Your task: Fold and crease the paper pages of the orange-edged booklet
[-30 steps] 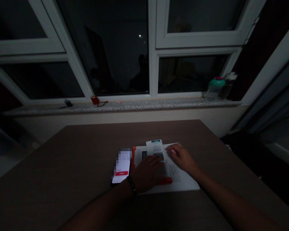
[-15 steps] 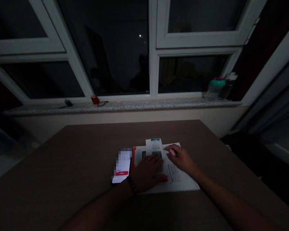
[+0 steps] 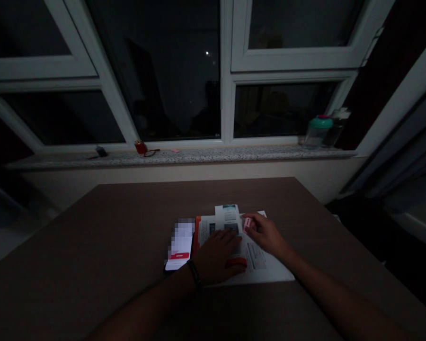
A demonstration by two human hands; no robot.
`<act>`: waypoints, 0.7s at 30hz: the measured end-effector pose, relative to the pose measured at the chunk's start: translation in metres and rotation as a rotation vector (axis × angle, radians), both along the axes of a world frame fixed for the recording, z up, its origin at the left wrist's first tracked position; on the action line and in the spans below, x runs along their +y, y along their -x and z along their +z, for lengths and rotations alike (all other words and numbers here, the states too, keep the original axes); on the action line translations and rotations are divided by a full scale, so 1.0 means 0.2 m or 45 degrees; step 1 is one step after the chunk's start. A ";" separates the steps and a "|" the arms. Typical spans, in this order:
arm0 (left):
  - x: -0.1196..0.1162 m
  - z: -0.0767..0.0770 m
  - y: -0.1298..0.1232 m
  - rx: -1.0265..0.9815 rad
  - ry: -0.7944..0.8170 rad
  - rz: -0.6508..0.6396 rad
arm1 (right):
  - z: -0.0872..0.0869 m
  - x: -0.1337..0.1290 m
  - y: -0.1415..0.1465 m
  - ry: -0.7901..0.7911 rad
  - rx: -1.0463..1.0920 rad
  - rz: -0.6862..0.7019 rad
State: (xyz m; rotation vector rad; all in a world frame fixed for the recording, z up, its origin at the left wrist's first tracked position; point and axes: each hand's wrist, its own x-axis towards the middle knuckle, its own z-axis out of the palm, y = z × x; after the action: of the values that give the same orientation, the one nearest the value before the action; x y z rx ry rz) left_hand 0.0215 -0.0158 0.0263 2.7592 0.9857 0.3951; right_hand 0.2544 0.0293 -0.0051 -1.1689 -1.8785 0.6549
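An open booklet (image 3: 277, 270) with printed text and pictures lies on the brown table. Across its upper middle sits a smaller printed strip of paper (image 3: 230, 215). My left hand (image 3: 216, 253), with a dark band on the wrist, rests spread over the booklet and the strip's lower end. A red object (image 3: 237, 261) shows beside its thumb; whether the hand grips it is unclear. Over the right page, my right hand (image 3: 264, 232) pinches a small pink object (image 3: 247, 224) between thumb and fingers. Left of the booklet lies a phone (image 3: 180, 244) with its screen lit.
Behind the table (image 3: 145, 194), the speckled windowsill (image 3: 206, 154) holds a small red jar (image 3: 140, 147), a dark little bottle (image 3: 101, 151), a teal-lidded shaker (image 3: 317, 132) and a clear bottle (image 3: 337, 127). A curtain hangs at the right.
The pink object has turned and now shows more of its face, farther left at my right fingertips. My left thumb has shifted down slightly, and more of the red object shows.
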 end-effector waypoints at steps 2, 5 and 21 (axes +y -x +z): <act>0.00 -0.01 0.00 -0.004 -0.007 0.002 | 0.00 0.00 0.01 0.004 0.001 0.009; 0.00 -0.01 0.00 -0.001 -0.006 0.003 | -0.01 0.01 0.02 0.034 -0.011 -0.007; 0.00 -0.02 0.00 -0.042 -0.014 0.011 | -0.02 0.00 0.00 0.315 0.010 0.269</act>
State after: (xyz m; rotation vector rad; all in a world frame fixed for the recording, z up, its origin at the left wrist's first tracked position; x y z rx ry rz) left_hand 0.0218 -0.0159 0.0233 2.7496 0.9910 0.4474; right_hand 0.2541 0.0302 -0.0097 -1.1247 -1.9721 1.0319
